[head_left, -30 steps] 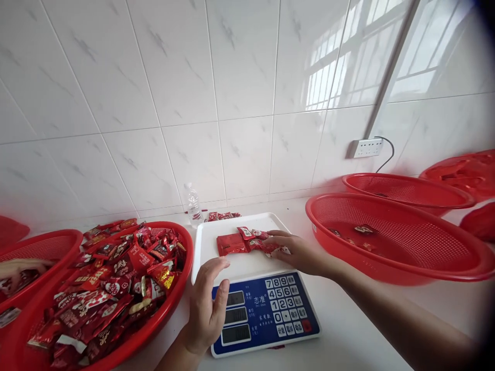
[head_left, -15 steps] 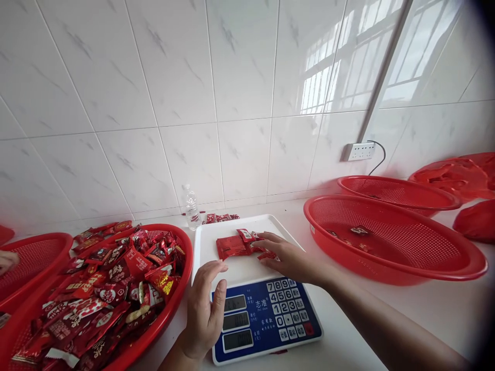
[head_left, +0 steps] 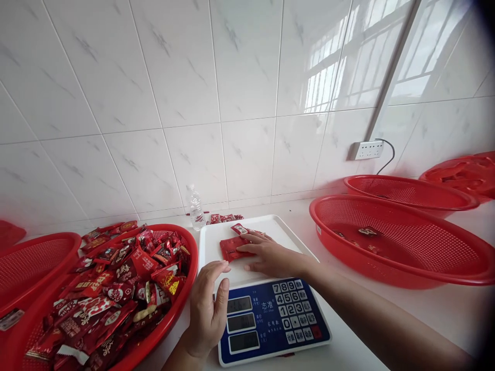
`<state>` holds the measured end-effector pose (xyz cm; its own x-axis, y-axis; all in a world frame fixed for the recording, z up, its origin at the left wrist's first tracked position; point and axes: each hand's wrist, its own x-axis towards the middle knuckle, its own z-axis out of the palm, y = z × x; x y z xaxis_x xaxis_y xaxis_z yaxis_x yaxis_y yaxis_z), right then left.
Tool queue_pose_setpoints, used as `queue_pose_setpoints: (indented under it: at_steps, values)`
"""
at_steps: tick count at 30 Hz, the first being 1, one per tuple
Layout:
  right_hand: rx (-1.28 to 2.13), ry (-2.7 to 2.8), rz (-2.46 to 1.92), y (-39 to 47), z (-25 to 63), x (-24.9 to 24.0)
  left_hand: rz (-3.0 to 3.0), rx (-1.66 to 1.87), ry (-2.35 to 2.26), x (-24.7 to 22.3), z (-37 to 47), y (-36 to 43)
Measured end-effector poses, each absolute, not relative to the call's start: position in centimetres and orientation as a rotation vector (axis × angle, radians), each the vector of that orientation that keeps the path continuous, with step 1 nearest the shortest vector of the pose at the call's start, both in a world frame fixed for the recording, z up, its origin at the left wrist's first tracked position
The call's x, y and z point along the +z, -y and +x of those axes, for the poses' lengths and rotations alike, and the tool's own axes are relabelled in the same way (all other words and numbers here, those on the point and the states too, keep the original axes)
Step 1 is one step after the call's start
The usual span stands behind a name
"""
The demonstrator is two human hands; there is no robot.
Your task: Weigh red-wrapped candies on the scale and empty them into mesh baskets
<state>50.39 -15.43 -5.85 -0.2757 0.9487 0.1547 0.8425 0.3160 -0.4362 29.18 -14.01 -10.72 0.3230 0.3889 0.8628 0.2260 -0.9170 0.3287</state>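
Note:
A white kitchen scale (head_left: pixel 294 233) with a blue keypad panel stands in the middle of the counter. On its tray lie a few small red snack packets (head_left: pixel 231 248), partly hidden under my right hand (head_left: pixel 266 254). That hand rests over them with fingers stretched out and thumb apart, touching the packets. My left hand (head_left: pixel 209 304) is held upright at the scale's left edge, fingers and thumb apart, with nothing in it. Close by on the left is a red basket (head_left: pixel 192 273) heaped with wrapped snacks (head_left: pixel 129 270).
To the right, a large red basket (head_left: pixel 371 270) holds a few packets, with another red basket (head_left: pixel 410 189) behind. A clear plastic bottle (head_left: pixel 196 208) and some red packets (head_left: pixel 226 219) stand by the tiled wall. Another red basket (head_left: pixel 38 257) sits far left.
My right hand has slid left, covering more of the packets on the tray. My left hand stays nearly in place. Another person's hand at the far left has gone from view.

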Motion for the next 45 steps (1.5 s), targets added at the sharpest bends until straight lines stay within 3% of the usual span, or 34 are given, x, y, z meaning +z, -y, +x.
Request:
queue_pose_setpoints:
  at_steps: [15, 18, 23, 28, 34, 45]
  values:
    - [0.135, 2.292, -1.435, 15.6, 48.5, -6.3, 2.414, 1.678, -0.61, -10.3, 29.0, 13.9]
    - [0.083, 2.094, -1.48, 15.0, 48.2, -5.8, 2.346, 1.674, -0.628, -10.5, 29.2, 13.9]
    - [0.312, 1.681, -1.605, 14.0, 47.9, -4.7, 2.151, 1.654, -0.613, -10.5, 29.2, 14.0]
    - [0.017, 1.79, -1.72, 13.8, 47.3, -6.2, 2.024, 1.6, -0.611, -10.2, 28.9, 14.3]
    - [0.258, 2.083, -1.675, 15.0, 45.5, -7.3, 1.96, 1.608, -0.587, -9.9, 28.7, 14.2]
    - [0.028, 1.581, -1.75, 20.5, 47.7, -8.4, 2.255, 1.703, -0.545, -9.1, 27.8, 14.0]
